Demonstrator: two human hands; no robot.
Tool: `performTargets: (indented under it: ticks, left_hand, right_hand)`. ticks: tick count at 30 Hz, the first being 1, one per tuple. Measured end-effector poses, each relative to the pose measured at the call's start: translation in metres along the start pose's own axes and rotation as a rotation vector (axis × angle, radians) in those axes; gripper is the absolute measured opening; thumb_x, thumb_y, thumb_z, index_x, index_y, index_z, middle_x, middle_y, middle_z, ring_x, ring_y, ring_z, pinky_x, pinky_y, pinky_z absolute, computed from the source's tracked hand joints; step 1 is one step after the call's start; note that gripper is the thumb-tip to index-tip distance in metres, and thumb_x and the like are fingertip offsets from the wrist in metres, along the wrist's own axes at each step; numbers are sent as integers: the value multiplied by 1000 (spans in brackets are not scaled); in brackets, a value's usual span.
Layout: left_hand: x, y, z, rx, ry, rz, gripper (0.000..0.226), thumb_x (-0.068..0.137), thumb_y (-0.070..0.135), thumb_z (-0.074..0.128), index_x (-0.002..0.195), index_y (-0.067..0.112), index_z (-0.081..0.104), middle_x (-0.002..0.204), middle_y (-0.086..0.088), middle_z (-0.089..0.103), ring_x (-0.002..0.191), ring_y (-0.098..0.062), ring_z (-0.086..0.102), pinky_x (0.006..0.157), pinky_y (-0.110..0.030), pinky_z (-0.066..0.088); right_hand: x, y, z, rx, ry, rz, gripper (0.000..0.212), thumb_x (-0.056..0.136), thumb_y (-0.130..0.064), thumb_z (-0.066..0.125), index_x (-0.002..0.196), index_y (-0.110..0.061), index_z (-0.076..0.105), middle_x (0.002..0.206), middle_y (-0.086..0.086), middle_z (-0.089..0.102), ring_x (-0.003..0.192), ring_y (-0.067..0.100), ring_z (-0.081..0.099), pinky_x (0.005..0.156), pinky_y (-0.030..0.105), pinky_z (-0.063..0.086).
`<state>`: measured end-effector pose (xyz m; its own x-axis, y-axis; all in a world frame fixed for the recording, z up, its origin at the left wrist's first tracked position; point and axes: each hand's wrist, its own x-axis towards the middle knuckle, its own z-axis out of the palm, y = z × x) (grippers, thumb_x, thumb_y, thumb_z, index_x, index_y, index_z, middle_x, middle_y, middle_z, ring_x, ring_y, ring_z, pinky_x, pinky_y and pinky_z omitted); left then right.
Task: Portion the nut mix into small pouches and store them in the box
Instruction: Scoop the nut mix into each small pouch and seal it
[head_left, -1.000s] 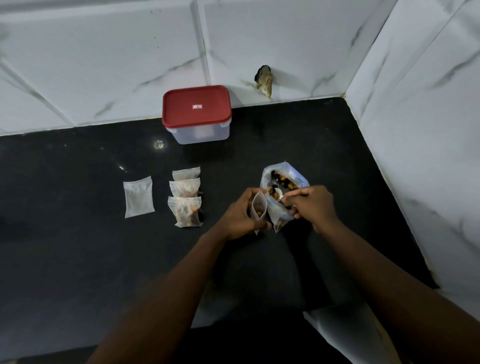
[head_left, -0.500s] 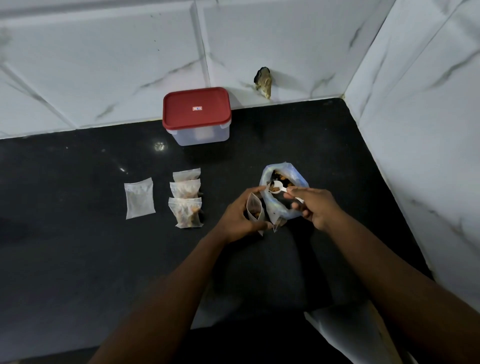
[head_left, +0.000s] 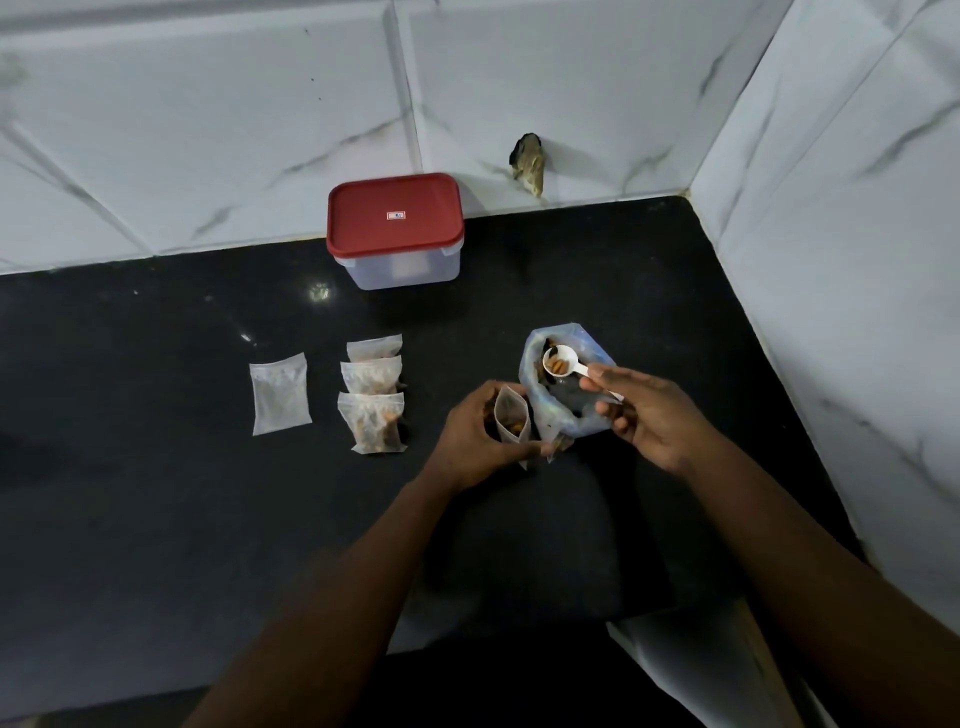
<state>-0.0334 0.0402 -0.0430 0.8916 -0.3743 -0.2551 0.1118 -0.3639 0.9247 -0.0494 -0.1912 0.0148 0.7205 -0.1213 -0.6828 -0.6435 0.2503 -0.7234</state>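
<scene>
Well, the left hand has its fingers curled round a small open pouch, holding it upright with a few nuts showing inside. Just right of those fingers the big bag of nut mix stands open. The right hand pinches the handle of a white spoon between thumb and forefinger, the other fingers loosely bent beneath; its bowl, carrying nuts, hovers over the bag's mouth. Left of the left fingers lie three filled pouches and a flat pouch; the red-lidded box sits beyond them, closed.

Dim light, countertop glare, wide-angle edge distortion
</scene>
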Motion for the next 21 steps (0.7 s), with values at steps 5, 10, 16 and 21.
performTargets:
  ticks: [5, 10, 16, 21]
  left_hand:
    - [-2, -2, 3, 20, 27, 13, 69, 68, 24, 96, 127, 26, 61, 124, 11, 65, 111, 4, 64, 92, -20, 57]
    - [-1, -3, 5, 92, 41, 25, 70, 62, 33, 98, 121, 30, 61, 121, 16, 60, 107, 9, 60, 83, -9, 51]
    - [0, -4, 7, 79, 30, 50, 69, 63, 25, 98, 122, 28, 63, 120, 12, 63, 109, 1, 64, 94, -24, 57]
    - [-1, -8, 11, 87, 58, 82, 68, 63, 27, 98, 122, 25, 65, 120, 11, 65, 110, -2, 65, 97, -31, 57]
  right_hand:
    - [-17, 3, 2, -65, -98, -76, 26, 88, -25, 74, 113, -16, 76, 109, 5, 77, 76, 10, 63, 65, 24, 45]
    - [-33, 11, 11, -266, -141, -193, 20, 88, -18, 74, 108, -17, 77, 98, 8, 77, 74, 11, 66, 61, 23, 50]
    - [-33, 27, 17, -631, -37, -448, 16, 85, -18, 80, 99, -26, 79, 82, -6, 77, 67, 6, 70, 59, 18, 53]
    - [-31, 44, 19, -859, 41, -850, 17, 86, -16, 80, 103, -21, 79, 97, -12, 76, 90, -6, 68, 81, 12, 52]
